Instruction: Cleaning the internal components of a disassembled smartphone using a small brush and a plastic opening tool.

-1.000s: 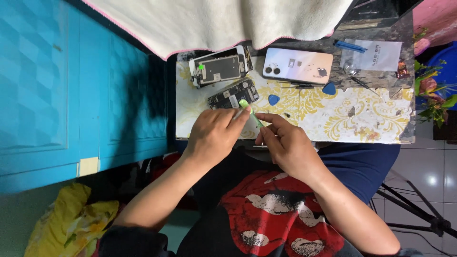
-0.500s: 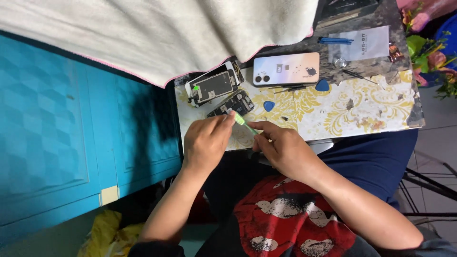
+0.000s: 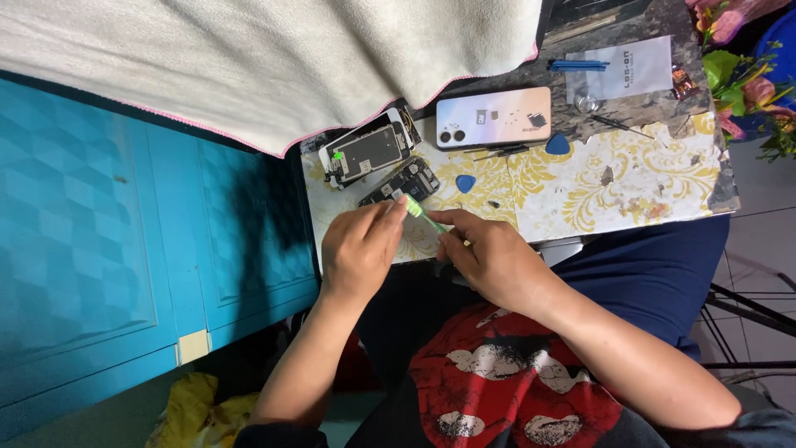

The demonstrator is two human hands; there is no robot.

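both hands grip a green tool beside the opened phone.

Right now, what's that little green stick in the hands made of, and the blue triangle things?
The green stick looks like matte plastic: bright, even colour, no metal gleam. The blue triangular picks also seem thin, smooth plastic, flat with rounded corners. The picture can't settle either for sure.

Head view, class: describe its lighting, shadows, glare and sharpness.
Head view: even, soft light; a dark shadow falls on the blue cabinet door beside the table; a mild sheen lies on the pale phone back; the left hand, right hand and green tool are fairly sharp, with no obvious blur.
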